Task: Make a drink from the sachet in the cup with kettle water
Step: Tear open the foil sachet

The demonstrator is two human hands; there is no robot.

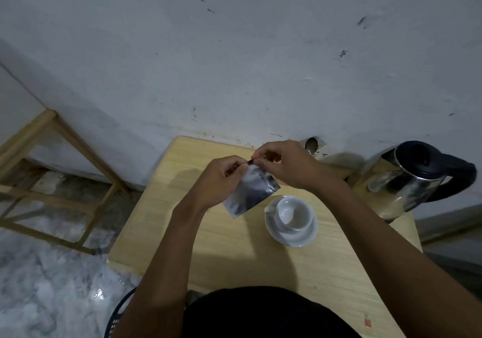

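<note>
Above the wooden counter, just left of the cup, both hands hold a silvery sachet up in the air. The left hand pinches its top corner from the left side, and the right hand pinches the same top edge from the right, the fingertips of the two nearly meeting. This looks like the grip for tearing the sachet open (whether the tear has begun is too small to tell). The sachet hangs tilted, its lower corner pointing down toward the counter, clear of the cup's rim.

The white cup stands upright on a white saucer, right of centre on the counter. Its inside looks bare and pale, with no powder and no water visible, so nothing has gone in as far as I can judge. A steel kettle with a dark lid and handle stands at the far right corner, well apart from the cup and untouched by either hand. What seems to be a spoon and a fork rest at the back edge near the wall, partly hidden behind the right hand.

So the task seems to be at its very start: the sachet is in hand but not emptied. Left to do are the opening, the tipping into the cup, the pouring from the kettle, and probably a stir.
</note>
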